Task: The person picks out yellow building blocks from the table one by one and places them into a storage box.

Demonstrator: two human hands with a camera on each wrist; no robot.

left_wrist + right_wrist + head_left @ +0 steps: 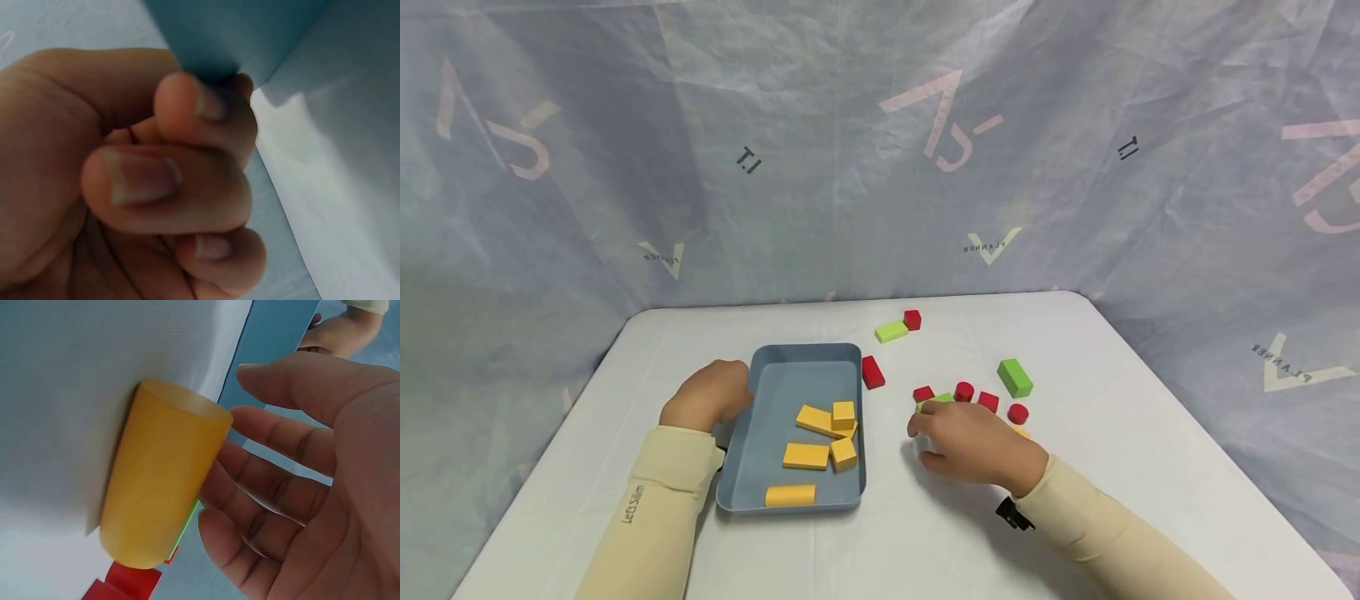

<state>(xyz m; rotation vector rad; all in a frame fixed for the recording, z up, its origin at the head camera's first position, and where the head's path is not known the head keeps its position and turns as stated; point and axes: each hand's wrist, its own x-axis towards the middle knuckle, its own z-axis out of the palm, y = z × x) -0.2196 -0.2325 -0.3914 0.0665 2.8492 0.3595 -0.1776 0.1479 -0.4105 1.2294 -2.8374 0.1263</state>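
My left hand [715,393] pinches the left rim of a blue-grey tray [797,353]; in the left wrist view its curled fingers [140,178] show below the tray wall [231,37]. My right hand [966,440] hovers over the table right of the tray, fingers loosely bent and nothing between them. Its fingertips overlap a light green block [942,399] in the head view. In the right wrist view a yellow cylinder [165,475] lies beside the fingers; the head view shows only a bit of yellow [1021,432] behind the hand.
Several yellow pieces, including a flat block [806,456] and a cylinder [790,496], lie in the tray. Red pieces, such as a cylinder [964,392] and a block [872,372], are scattered to its right. A green block [1015,377] lies farther right; a lime block [891,332] lies behind.
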